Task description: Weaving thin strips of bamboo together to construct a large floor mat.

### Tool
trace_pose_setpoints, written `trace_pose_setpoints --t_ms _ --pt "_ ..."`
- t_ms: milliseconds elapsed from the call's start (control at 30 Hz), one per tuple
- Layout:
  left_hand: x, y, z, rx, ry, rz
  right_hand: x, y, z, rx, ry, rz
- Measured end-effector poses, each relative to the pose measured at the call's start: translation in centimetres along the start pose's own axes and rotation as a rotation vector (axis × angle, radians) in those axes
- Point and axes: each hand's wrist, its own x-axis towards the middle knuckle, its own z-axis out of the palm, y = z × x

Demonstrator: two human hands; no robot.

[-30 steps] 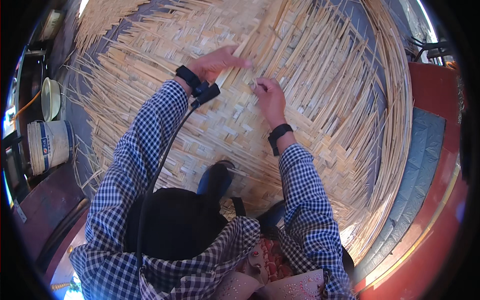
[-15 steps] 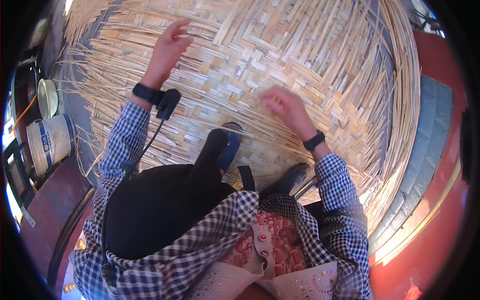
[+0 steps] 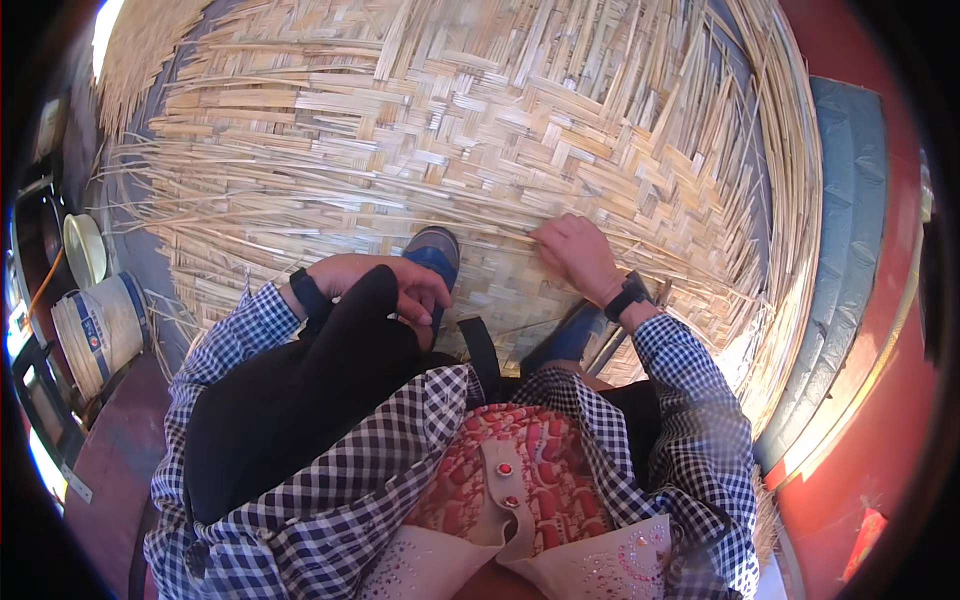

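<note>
A large woven mat of pale, flat strips, which look like bamboo or cane, spreads in front of me and under my feet. Long loose strips run crosswise along its near part. My right hand is down on the mat among these strips, its fingers curled under; what they grip, if anything, is hidden. Beside my raised left knee, my left hand hangs with loosely bent fingers spread a little apart and nothing visible in them. Just past its fingertips is my left shoe.
My right shoe stands on the mat near my right wrist. At the left are a white bucket and a pale basin. Strip ends stick out along the mat's left edge. A grey-green padded bundle lies at the right on red flooring.
My left hand has come back from over the mat's far left to beside my knee. My right hand has moved slightly nearer and down onto the strips. The view has shifted a little.
</note>
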Motion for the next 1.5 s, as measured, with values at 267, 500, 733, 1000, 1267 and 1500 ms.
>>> trace_pose_setpoints --t_ms 267,500,733,1000,1267,1500 --pt "0.3 0.2 0.1 0.008 0.012 -0.006 1.6 -2.2 -0.4 0.463 0.042 0.434" --pt "1.8 -0.1 -1.0 0.053 0.053 0.086 1.7 -1.0 -1.5 0.236 0.225 0.179" --pt "1.4 2.9 -4.3 -0.436 0.869 0.689 8.1 -5.1 -6.0 0.448 0.338 0.222" --pt "2.0 7.3 -6.6 -0.411 1.124 0.591 12.5 -5.4 -6.9 0.223 0.677 0.312" --pt "1.0 6.2 -7.1 0.159 1.194 0.310 12.8 -6.2 -5.6 0.239 0.769 0.326" --pt "-0.1 8.6 -6.1 0.459 1.295 0.352 13.6 -6.9 -5.9 0.410 0.738 0.343"
